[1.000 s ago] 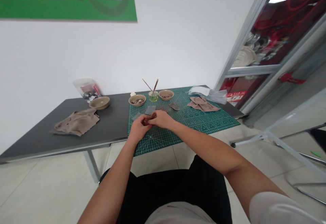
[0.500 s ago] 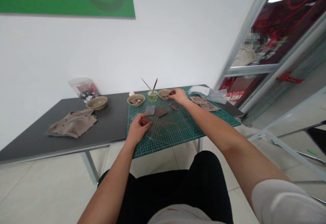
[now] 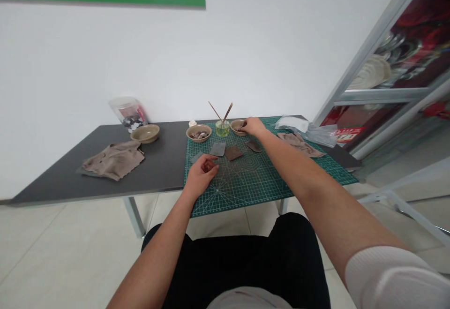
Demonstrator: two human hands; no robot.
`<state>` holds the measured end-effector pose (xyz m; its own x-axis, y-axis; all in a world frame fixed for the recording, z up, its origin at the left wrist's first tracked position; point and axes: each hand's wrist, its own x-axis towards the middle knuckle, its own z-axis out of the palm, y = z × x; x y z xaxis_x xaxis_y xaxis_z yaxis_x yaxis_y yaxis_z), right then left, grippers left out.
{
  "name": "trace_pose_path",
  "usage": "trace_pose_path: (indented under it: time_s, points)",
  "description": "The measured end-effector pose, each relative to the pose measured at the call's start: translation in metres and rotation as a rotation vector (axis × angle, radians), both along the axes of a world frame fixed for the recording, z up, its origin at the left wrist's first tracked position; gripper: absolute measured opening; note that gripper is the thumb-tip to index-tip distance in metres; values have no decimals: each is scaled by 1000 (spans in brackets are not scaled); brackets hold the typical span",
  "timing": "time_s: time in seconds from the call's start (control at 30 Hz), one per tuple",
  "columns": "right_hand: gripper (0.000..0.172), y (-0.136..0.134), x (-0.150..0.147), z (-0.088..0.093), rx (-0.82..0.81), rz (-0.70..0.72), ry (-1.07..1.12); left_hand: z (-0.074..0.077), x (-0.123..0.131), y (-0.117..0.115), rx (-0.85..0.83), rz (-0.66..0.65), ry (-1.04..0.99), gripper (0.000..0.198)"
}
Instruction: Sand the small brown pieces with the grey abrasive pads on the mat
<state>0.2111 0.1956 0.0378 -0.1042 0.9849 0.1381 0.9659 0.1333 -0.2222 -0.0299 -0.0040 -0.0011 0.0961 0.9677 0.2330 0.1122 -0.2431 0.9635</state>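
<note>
Since a second ago the right hand (image 3: 253,126) has left its partner and gone out across the green cutting mat (image 3: 253,184) to the far bowl (image 3: 236,124), where it sits now, fingertips dipped over the rim. Whether they have closed on anything inside, I cannot tell; the knuckles hide it.

The left hand (image 3: 202,172) is at the near left part of the mat, its fingers curled in and its thumb pinching a small brown piece (image 3: 210,164).

The far bowl lies up and to the right of that piece, beyond the glass of green liquid (image 3: 222,129) with its two sticks. Only the outstretched right hand is at the bowl, and the left is well short of it. Flat swatches (image 3: 233,152) lie on the mat between the two hands. A second bowl (image 3: 198,133) stands just left of the glass.
</note>
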Motion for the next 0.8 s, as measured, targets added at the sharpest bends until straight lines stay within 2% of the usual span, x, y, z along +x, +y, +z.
trace_pose_path:
  time_s: [0.23, 0.37, 0.43, 0.53, 0.6, 0.7, 0.8]
  points:
    - [38, -1, -3, 4, -29, -33, -6, 1, 0, 0, -5, -3, -10, 27]
    - [30, -22, -14, 15, 125, -21, 11, -1, 0, 0, 10, -4, 2, 25]
    - [28, -41, -27, 22, 221, 113, 34, -2, -1, 0, 9, -6, 11, 23]
    - [25, -69, -53, 34, 230, 400, 45, -2, -2, 1, 4, -8, 18, 21]
    - [25, -79, -74, 41, 230, 543, 31, -3, -2, 2, 8, -12, 3, 20]
    - [27, -77, -111, 46, 227, 648, 12, -4, -2, 2, 38, -2, -2, 18]
    - [30, -66, -145, 42, 188, 628, -50, -8, -1, 3, 62, 0, 7, 16]
